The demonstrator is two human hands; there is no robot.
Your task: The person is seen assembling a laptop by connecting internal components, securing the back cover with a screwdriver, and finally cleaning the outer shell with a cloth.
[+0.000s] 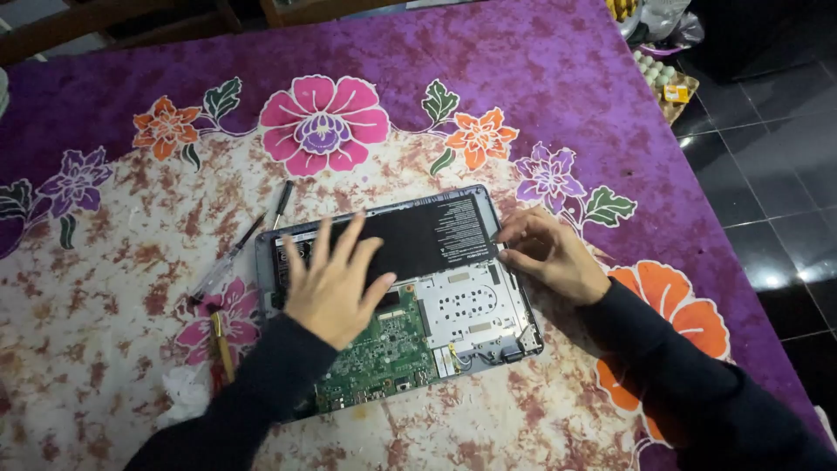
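Opened laptop (397, 296) is lying bottom-up on a flowered tablecloth (540, 78), cover off, insides showing. Left hand (336, 283) is pressing flat on the black battery (418, 240), fingers spread and released, gripping nothing. Right hand (549, 253) is sitting at the laptop's right edge, fingers curled and pinching at the battery's corner or the case rim; cannot tell which, and cannot tell if anything small is held between the fingertips.

Green circuit board (384, 353) is showing below the left wrist, a silver metal plate (466, 305) just beside it to the right. A clear-handled screwdriver (228, 262) and a black-tipped tool (283, 202) are lying just beside the laptop's upper left corner. A yellow-handled tool (222, 344) is lying near the left forearm, next to a crumpled white tissue (185, 392). An egg tray (664, 77) is standing on the floor past the table's far right corner.

Risks, as a judgement: the palm is bearing down on the battery, so hard pressure or prying from the right could bend or puncture it. The sleeve is hanging close over the bare board and could snag a wire or part. Any loose screws would get lost easily on the busy cloth pattern. Light is dim, so small connectors are hard to see.
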